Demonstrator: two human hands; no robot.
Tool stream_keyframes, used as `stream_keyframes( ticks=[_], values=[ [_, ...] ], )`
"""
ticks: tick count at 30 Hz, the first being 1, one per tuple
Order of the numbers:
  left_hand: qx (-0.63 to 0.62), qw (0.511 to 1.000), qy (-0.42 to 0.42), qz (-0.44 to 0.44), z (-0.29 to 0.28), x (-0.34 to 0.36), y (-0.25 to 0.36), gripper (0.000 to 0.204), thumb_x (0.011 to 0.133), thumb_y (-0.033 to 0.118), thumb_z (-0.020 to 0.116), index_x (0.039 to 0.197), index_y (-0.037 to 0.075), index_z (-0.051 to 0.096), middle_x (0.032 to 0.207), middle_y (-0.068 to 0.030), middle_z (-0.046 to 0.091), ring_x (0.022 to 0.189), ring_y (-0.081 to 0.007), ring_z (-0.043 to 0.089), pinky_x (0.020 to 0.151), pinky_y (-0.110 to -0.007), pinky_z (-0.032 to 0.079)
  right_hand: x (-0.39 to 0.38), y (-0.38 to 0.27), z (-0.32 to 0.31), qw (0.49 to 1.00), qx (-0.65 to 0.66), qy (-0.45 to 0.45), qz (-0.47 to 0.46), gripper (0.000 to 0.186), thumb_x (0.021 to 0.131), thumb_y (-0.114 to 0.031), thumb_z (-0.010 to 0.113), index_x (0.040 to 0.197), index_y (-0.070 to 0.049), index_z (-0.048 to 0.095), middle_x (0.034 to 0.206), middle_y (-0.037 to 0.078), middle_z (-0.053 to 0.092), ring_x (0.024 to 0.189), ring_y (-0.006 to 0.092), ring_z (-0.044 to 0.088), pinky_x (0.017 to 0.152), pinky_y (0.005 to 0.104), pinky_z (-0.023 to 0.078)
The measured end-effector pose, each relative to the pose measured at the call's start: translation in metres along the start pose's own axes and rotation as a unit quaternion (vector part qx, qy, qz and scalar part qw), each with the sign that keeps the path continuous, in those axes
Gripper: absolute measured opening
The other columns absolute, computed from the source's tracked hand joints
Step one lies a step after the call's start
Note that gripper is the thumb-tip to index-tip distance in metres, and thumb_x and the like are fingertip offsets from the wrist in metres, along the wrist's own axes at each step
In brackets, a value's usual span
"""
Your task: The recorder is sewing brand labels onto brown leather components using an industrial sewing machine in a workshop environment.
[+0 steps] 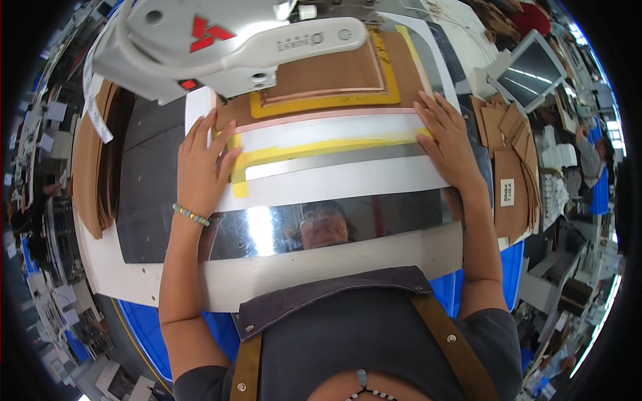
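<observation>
A brown panel (314, 113) with pink edging lies on a white board (341, 174), which carries yellow tape (301, 148). A yellow template (391, 90) frames a thin copper-coloured border on the panel. My left hand (204, 154), with a beaded bracelet at the wrist, rests with fingers apart at the panel's left edge and tape. My right hand (447, 140) lies with fingers spread at the right edge. A grey-and-white machine head (200, 47) hangs over the upper left, hiding part of the work. A mirror-like metal strip (281, 230) runs along the near side.
A stack of brown pieces (97, 170) stands left; more brown pieces (511, 194) with a label lie right, below a dark screen (527, 75). Blue bins (144, 334) show under the table edge. A person in grey (592, 160) is at the far right.
</observation>
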State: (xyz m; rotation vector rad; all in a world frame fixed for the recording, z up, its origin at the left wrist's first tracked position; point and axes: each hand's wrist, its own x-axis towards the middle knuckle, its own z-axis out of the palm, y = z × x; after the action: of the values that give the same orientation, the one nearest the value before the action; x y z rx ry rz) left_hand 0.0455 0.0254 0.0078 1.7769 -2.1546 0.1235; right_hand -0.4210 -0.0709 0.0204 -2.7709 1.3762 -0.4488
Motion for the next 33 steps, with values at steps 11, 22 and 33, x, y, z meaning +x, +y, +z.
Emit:
stream_keyframes(
  ticks=[11,22,33],
  values=[
    [-0.002,0.999,-0.026,0.027,-0.005,-0.002,0.002,0.046,0.107,0.021,0.059,0.151,0.009,0.061,0.165,-0.0170,0.048,0.151,-0.0376,0.045,0.123,-0.049,0.034,-0.007,0.028,-0.043,0.970,0.010,0.234,0.065,0.030,0.101,-0.025,0.067,0.121,-0.006,0.076,0.135,0.012,0.071,0.129,0.0344,0.061,0.107,0.0473,0.049],
    [-0.017,0.999,-0.016,0.035,-0.003,0.000,-0.001,0.046,0.107,0.024,0.057,0.151,0.010,0.062,0.164,-0.0162,0.049,0.150,-0.0396,0.046,0.123,-0.050,0.036,-0.178,0.210,-0.151,0.848,-0.098,0.060,0.518,0.046,0.096,-0.042,0.073,0.128,-0.010,0.076,0.126,0.016,0.076,0.121,0.0341,0.070,0.102,0.0442,0.054],
    [-0.009,0.999,-0.021,0.037,0.002,-0.003,-0.005,0.045,0.108,0.021,0.057,0.152,0.011,0.061,0.167,-0.0134,0.045,0.153,-0.0371,0.043,0.124,-0.049,0.035,-0.202,0.164,-0.077,0.905,-0.124,0.176,0.368,0.065,0.087,-0.022,0.070,0.150,-0.008,0.059,0.142,0.024,0.064,0.130,0.0419,0.062,0.112,0.0477,0.048]
  ],
)
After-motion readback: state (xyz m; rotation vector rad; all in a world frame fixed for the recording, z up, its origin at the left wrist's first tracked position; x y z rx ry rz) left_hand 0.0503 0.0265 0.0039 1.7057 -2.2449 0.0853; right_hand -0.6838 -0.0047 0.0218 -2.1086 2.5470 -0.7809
